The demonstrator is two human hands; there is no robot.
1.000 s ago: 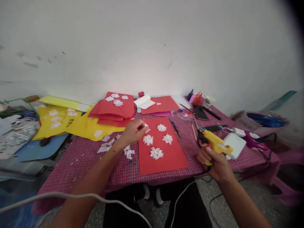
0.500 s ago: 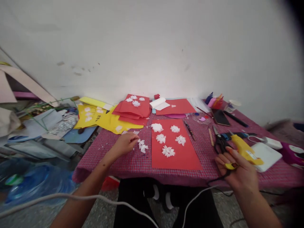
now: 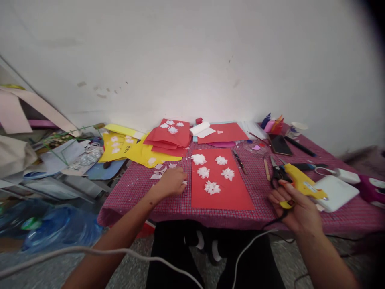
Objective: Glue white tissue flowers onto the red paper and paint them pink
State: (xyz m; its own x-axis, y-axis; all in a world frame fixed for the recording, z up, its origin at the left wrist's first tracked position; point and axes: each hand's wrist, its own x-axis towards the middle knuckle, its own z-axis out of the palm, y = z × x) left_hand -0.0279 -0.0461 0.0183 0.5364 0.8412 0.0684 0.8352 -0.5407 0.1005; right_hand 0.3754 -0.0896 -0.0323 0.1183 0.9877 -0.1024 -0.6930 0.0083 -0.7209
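Observation:
My right hand [image 3: 296,202] is wrapped around the handle of a yellow hot glue gun [image 3: 305,184], whose nozzle points away from me. Beside its nozzle lie black-handled scissors [image 3: 278,173]. My left hand [image 3: 173,182] is low over white paper pieces just left of a red sheet [image 3: 224,200]. Its fingers are curled down and closed, and what they pinch is hidden. Several white paper flowers, one of them a flower [image 3: 212,188] nearest me, sit on the red sheet. More white scraps [image 3: 158,173] lie just beyond my left hand.
Stacked red sheets [image 3: 171,138] and yellow paper [image 3: 144,154] lie at the back left. A white roll [image 3: 200,128], a pen [image 3: 240,161], a phone [image 3: 279,144] and a white box [image 3: 338,192] are on the checked tablecloth [image 3: 129,196]. A white cable [image 3: 120,251] crosses in front of me.
My left hand has moved right and over the white paper pieces, covering most of them. My right hand still holds the glue gun, which has shifted slightly left and away from me.

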